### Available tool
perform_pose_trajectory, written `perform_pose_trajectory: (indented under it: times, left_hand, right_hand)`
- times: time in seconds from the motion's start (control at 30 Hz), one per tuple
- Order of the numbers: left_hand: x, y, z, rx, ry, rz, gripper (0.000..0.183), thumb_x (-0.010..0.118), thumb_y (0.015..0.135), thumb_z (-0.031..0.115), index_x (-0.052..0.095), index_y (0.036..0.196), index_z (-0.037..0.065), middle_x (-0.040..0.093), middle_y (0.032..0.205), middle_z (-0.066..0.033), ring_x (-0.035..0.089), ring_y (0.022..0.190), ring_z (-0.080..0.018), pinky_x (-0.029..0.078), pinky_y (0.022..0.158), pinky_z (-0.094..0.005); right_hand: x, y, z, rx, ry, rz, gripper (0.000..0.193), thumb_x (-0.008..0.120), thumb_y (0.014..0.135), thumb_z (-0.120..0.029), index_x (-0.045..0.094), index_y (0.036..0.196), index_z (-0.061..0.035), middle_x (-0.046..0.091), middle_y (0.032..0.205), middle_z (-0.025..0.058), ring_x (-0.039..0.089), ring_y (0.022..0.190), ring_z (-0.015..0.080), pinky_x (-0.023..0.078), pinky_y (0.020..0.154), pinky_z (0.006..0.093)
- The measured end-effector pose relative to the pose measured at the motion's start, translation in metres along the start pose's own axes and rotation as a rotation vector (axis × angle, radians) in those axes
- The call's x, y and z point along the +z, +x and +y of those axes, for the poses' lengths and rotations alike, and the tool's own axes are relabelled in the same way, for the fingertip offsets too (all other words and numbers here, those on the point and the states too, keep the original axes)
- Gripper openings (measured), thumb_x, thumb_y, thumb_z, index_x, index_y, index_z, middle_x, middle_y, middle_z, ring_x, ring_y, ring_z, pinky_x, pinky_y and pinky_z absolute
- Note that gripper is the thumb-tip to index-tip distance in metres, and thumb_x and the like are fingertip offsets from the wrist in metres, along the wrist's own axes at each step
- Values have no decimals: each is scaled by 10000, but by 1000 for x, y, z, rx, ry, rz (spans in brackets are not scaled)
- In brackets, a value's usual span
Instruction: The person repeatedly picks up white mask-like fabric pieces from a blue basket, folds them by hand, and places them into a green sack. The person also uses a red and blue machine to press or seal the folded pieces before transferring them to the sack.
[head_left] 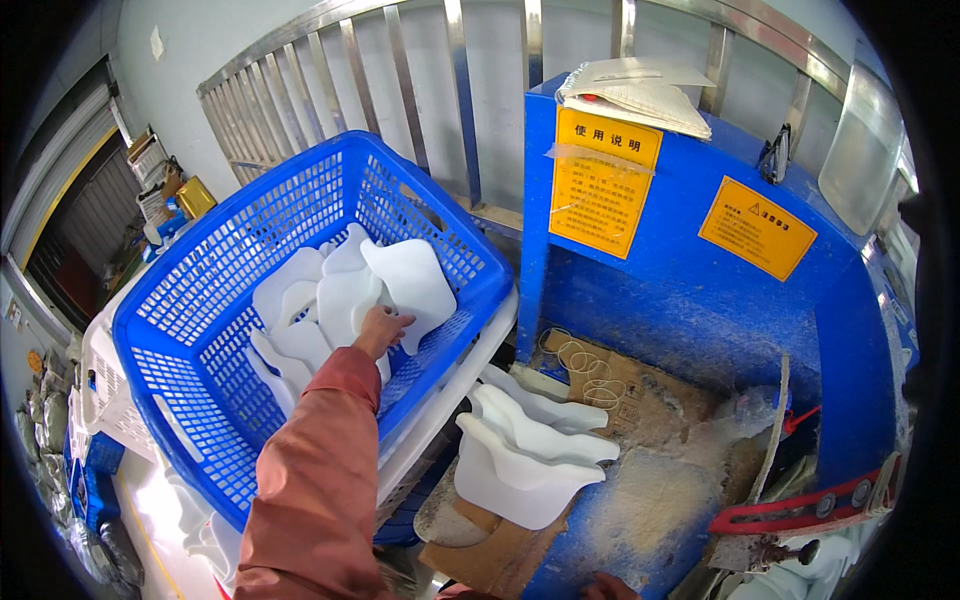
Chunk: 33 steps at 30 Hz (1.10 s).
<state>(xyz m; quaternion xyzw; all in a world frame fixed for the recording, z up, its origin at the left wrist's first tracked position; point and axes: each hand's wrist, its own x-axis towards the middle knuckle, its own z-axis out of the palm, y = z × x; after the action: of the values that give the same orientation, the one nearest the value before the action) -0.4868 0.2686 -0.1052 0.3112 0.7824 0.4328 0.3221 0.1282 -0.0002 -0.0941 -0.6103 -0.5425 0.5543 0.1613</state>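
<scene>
My left hand (383, 330) reaches into a blue plastic basket (207, 232), its fingers bent against the lower edge of a smooth white curved piece (410, 285). It seems to pinch this piece, though part of the grip is hidden. More white curved pieces lie loosely piled beneath and beside it, among them one piece (290, 285) to the left. Only a little of my right hand (607, 588) shows at the bottom edge, dark and cut off. Nearest to it, several white curved pieces (525, 470) stand side by side on a dusty blue work surface (590, 550).
A blue machine housing (690, 220) with yellow labels rises at the right, a notebook (635, 90) on top. Cardboard (640, 385), thin rings (595, 385) and powder cover its bed. A red bar (790, 510) juts in at lower right. Metal railings (455, 90) stand behind.
</scene>
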Motion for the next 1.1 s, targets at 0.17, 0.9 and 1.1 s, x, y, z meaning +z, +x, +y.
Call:
perform_pose_trajectory:
  times: [0.17, 0.9, 1.1]
  left_hand:
    - [-12, -19, 25, 79, 116, -76, 224, 775, 840, 166, 687, 896, -33, 655, 667, -120, 659, 548, -211, 515, 532, -343]
    - [-108, -235, 119, 1143, 193, 140, 384, 773, 809, 84, 729, 1187, 135, 546, 1451, -181, 593, 1275, -332, 491, 1019, -373]
    - [-65, -329, 123, 1345, 39, -234, 392, 807, 806, 120, 725, 1187, 71, 517, 1478, -228, 586, 1290, -306, 493, 1005, -380]
  right_hand:
    - [-6, -6, -16, -17, 9, -30, 350, 629, 1019, -181, 619, 1345, -54, 703, 869, 112, 634, 748, 172, 538, 690, 329]
    - [10, -49, -32, -305, 259, -179, 373, 640, 1001, -150, 602, 1314, 50, 747, 1020, 151, 720, 882, 184, 594, 740, 315]
    - [15, -33, -91, -472, 482, -135, 407, 605, 1041, -185, 560, 1364, 58, 694, 1180, 167, 676, 1087, 240, 594, 857, 371]
